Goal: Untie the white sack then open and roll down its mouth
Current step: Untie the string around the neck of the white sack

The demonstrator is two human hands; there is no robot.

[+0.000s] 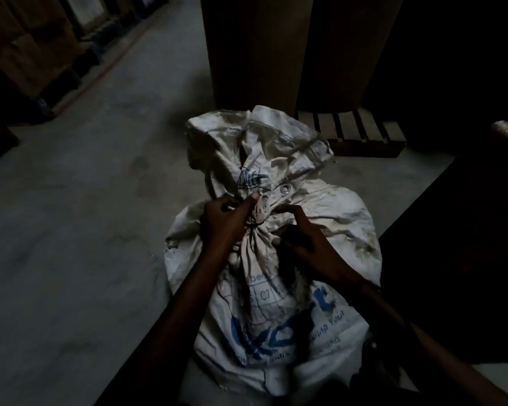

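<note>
**Inspector:** State the position of the white sack [276, 288].

**Assistant:** It stands on the grey concrete floor [79, 244], low and just right of centre in the view. Fabric soiled, blue print on the near face. The neck is gathered and bound by a thin dark cord [254, 227]; above the tie the loose mouth fans out toward 12 o'clock. A metal eyelet [285, 189] shows in the cloth just past the tie, at about 1 o'clock from it.

**Inspector:** The hands?

**Assistant:** Both at the neck, one either side of the tie, close but not touching each other. The left hand [226, 221] sits at 9 o'clock of the knot, fingers curled, thumb laid up along the bunched cloth; it is closed on the gathered neck. The right hand [308, 244] sits at 3 o'clock, fingers bent in toward the knot. Light is poor: I cannot tell whether it pinches cord or cloth, or merely rests there.

**Inspector:** State of the tie?

**Assistant:** Bound. Mouth not opened, not rolled.

**Inspector:** Surroundings?

**Assistant:** A wooden pallet [355, 133] lies on the floor at 1 o'clock from the sack, near it but apart. A tall brown panel [255, 51] rises at 12 o'clock behind. Stacked goods [27, 45] line the far side at 10 o'clock, well apart. The area at 3 o'clock is too dark to identify.
</note>
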